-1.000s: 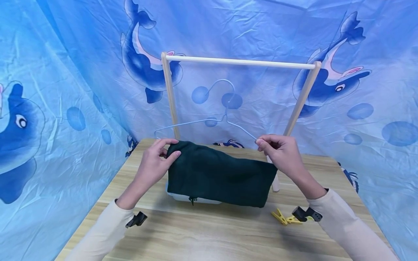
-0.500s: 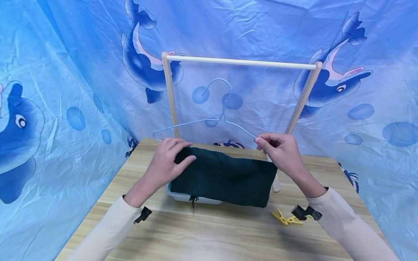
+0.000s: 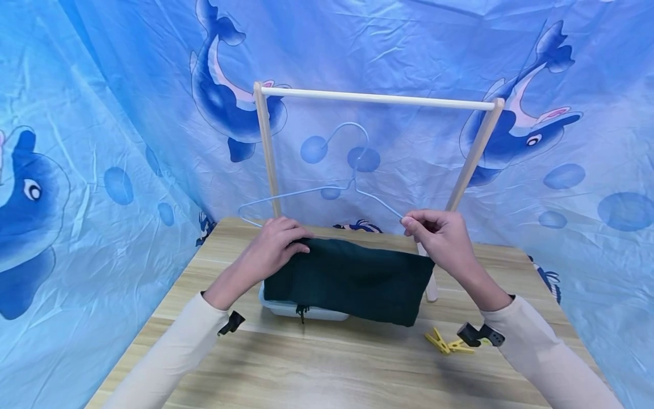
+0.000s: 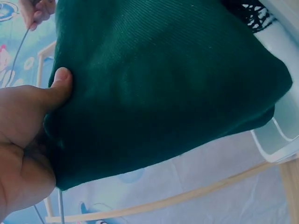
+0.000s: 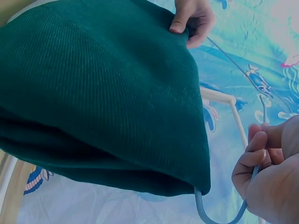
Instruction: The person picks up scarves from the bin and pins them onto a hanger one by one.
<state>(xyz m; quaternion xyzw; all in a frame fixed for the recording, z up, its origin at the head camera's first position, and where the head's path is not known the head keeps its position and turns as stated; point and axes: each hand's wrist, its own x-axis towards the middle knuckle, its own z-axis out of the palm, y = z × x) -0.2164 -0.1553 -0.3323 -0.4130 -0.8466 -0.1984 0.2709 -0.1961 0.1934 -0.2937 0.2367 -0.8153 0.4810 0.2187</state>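
Green cloth (image 3: 355,281) drapes a hanger (image 3: 353,182); left hand (image 3: 273,248) arches, fingers pinching cloth; right hand (image 3: 443,237) curls fingers round the hanger.

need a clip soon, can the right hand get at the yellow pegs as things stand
Probably not without letting go: the right hand holds the hanger. Otherwise the way to the pegs looks free.

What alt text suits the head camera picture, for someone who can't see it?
A person's left hand grips a dark green cloth draped on a pale blue hanger, while the right hand pinches the hanger's right side. Behind stands a wooden rack with a white rail; a pale tray and yellow clothespins sit on the table.
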